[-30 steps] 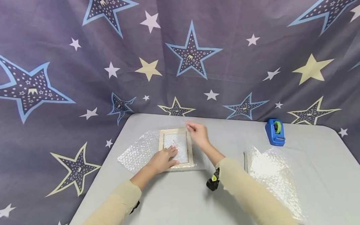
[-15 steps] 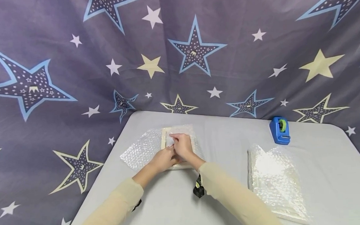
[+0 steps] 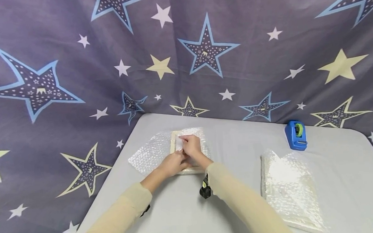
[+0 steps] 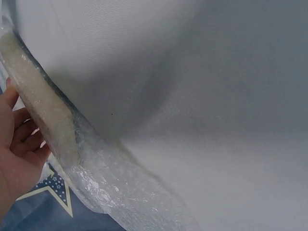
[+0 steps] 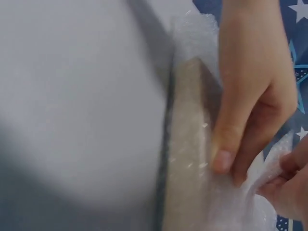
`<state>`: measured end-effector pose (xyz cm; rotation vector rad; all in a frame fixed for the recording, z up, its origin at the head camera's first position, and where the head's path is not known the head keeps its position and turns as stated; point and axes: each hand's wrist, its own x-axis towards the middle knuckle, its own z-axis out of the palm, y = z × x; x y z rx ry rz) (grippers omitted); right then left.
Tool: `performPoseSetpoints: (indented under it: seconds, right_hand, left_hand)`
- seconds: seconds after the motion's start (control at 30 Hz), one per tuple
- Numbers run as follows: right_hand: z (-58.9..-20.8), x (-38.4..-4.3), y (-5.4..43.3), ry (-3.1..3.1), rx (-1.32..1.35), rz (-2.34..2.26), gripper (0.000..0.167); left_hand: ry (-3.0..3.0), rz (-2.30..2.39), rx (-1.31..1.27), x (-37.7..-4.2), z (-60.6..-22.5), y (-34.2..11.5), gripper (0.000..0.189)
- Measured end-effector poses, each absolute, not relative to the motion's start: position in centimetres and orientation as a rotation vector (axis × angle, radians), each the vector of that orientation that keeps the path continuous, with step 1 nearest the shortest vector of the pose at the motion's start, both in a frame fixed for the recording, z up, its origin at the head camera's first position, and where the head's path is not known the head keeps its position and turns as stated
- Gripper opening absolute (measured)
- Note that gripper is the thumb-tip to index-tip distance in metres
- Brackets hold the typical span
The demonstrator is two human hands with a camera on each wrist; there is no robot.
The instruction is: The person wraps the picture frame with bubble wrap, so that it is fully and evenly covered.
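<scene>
A pale picture frame (image 3: 173, 142) lies on a sheet of bubble wrap (image 3: 151, 153), with one flap spread to the left and another folded over from the right. My left hand (image 3: 171, 164) presses on the frame's lower part with fairly straight fingers. Just above it, my right hand (image 3: 191, 145) pinches the edge of the folded flap and holds it across the frame. In the right wrist view, the left hand (image 5: 255, 86) reaches down onto the wrapped frame edge (image 5: 187, 144), while the right hand (image 5: 291, 185) grips bunched bubble wrap (image 5: 267, 175).
A second item in bubble wrap (image 3: 291, 190) lies on the table's right side. Behind it stands a blue tape dispenser (image 3: 296, 136) with a green roll. The grey-white table (image 3: 234, 142) backs onto a star-printed curtain (image 3: 251, 30).
My right hand has moved left from the frame's upper right corner, drawing the bubble wrap flap over the frame. The left hand stays on the frame. The head view has shifted slightly.
</scene>
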<state>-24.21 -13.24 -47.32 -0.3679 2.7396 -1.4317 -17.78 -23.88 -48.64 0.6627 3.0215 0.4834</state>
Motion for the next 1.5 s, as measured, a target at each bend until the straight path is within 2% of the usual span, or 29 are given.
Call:
performPoseSetpoints:
  seconds: [0.2,0.5,0.73,0.97,1.2,1.5]
  right_hand:
    - [-47.4,-24.4,-12.7,2.644,-0.439,-1.273,0.026]
    - [-47.6,-25.8,-11.7,2.528,-0.459,-1.27,0.029]
    - [-47.7,-26.2,-11.6,2.462,-0.474,-1.331,0.031]
    - [-47.9,-26.2,-11.2,2.429,-0.448,-1.349,0.031]
    - [-48.5,-26.2,-11.0,2.432,-0.483,-1.364,0.031]
    - [-48.0,-26.1,-10.5,2.456,-0.605,-1.287,0.031]
  left_hand:
    - [3.029,0.505,0.662,-17.8,-48.5,-23.4,0.022]
    - [3.139,0.352,0.509,-17.2,-48.5,-23.3,0.039]
    - [3.302,0.096,0.435,-16.8,-48.3,-23.3,0.071]
    - [3.302,0.146,0.499,-16.4,-48.5,-23.1,0.059]
    - [3.335,0.203,0.602,-16.4,-49.3,-23.1,0.075]
    - [3.195,0.316,0.663,-16.9,-49.2,-23.5,0.064]
